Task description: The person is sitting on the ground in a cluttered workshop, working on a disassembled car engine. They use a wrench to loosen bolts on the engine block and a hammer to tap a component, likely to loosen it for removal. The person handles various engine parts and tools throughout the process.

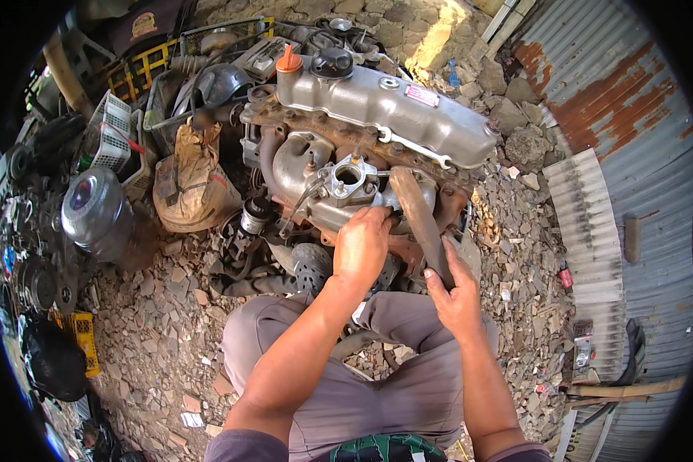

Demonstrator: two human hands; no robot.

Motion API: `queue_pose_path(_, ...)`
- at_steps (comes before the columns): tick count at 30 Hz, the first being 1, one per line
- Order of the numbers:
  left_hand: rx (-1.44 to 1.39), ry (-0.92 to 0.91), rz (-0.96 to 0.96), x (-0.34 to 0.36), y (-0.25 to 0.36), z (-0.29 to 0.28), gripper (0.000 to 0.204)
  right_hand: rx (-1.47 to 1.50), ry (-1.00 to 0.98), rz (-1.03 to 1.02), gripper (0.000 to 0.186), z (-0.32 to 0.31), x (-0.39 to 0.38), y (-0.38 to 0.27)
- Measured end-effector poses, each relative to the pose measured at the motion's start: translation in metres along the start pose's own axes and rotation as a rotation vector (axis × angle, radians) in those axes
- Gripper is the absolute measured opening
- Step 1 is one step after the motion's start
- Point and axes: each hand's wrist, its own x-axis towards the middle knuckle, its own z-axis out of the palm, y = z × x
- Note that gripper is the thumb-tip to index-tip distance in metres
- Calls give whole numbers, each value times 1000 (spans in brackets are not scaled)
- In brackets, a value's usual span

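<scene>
An engine cylinder head with a silver valve cover [362,96] stands in front of me, an intake manifold [296,165] on its near side. My right hand [458,296] grips a thick, worn wooden stick [417,204] by its lower end; it tilts up to the left over the manifold's right part. My left hand [362,242] is closed at the manifold's near edge, just below the round flange opening [348,177]. Its fingertips are hidden, so what they hold cannot be made out. A combination wrench [413,146] lies along the valve cover's near side.
Rubble and stone chips [169,323] cover the ground. To the left are a brown sack [195,189], a clear plastic jug [96,204], crates [109,131] and greasy parts. Corrugated metal sheets [654,254] stand at the right. My shoe [312,266] is under the manifold.
</scene>
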Motion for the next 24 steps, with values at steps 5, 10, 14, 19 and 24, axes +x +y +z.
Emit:
queue_pose_path(5,-3,-6,10,1,-2,0,11,-45,-17,7,55,-4,-5,2)
queue_pose_path(10,27,-24,-35,1,3,-1,12,-34,2,35,56,0,-18,9)
queue_pose_path(14,4,-20,-26,1,2,-2,12,-95,8,32,56,2,-29,3)
queue_pose_path(19,21,-56,-20,2,1,-3,13,63,81,71,55,0,-36,13)
queue_pose_path(24,37,-49,-16,1,-1,-3,10,26,57,11,54,5,-10,-10)
